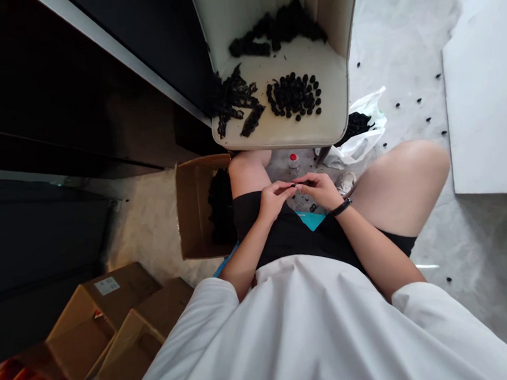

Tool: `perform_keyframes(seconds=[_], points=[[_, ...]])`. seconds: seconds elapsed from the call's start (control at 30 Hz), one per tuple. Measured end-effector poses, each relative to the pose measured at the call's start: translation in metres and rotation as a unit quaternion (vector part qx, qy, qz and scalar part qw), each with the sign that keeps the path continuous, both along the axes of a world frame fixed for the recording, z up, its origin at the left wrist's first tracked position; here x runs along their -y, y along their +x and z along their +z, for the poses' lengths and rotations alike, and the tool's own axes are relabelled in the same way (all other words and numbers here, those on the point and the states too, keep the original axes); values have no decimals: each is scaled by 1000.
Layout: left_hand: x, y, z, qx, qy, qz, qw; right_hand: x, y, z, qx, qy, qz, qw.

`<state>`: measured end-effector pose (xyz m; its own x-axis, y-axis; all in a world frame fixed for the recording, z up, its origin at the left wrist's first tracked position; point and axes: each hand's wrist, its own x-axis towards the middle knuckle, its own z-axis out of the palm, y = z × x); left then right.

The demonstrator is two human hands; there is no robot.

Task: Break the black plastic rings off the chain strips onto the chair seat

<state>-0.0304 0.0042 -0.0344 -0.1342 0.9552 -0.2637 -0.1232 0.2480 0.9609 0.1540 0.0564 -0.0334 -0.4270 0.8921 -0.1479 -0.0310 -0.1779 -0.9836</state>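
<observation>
Above my lap, my left hand point(275, 200) and my right hand point(322, 191) meet at the fingertips. Pinched between them is a small black piece point(294, 186), mostly covered by the fingers. In front of my knees stands a cream chair point(335, 112). On its seat lies a cluster of small round black pieces point(295, 94). To the left of that cluster are ragged black strips with holes point(237, 100). A heap of dark strips point(281, 28) rests against the backrest.
A cardboard box point(193, 210) holding black material stands by my left leg. A white plastic bag point(375, 135) with black pieces sits right of the chair. Beneath is a red-capped bottle point(294, 161). Black bits dot the floor point(403, 70). More boxes point(121, 296) stand lower left.
</observation>
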Motion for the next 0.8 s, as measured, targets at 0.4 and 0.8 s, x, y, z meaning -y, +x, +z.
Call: perform_keyframes(seconds=[0.4, 0.8], points=[[-4, -18, 9, -239, 111, -97, 960, 3, 3, 6, 106, 156, 44, 981], [-12, -43, -13, -121, 41, -22, 992, 7, 4, 18, -165, -46, -10, 985]])
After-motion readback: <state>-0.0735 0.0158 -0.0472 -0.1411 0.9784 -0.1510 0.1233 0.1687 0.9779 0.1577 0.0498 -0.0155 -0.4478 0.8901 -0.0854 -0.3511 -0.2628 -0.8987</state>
